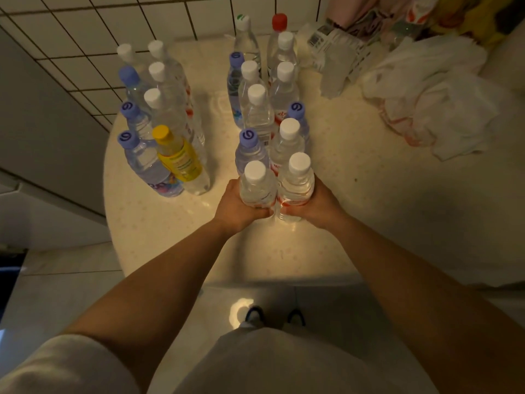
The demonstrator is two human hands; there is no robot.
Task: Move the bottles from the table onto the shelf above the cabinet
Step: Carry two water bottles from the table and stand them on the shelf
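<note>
Left hand (237,204) and right hand (315,201) each grip a white-capped bottle (257,184) mid-frame; lifting carelessly could topple the crowded row (264,109) behind.

What I can't make out from here

The fingers of my left hand (237,206) and right hand (315,204) are hidden behind the two nearest bottles (277,189). Labels in the rear rows (255,81) are too blurred to read. At upper right, the plastic bags (426,89) cover the worktop (355,223), and the frame edge cuts off a colourful pile (454,15).
</note>
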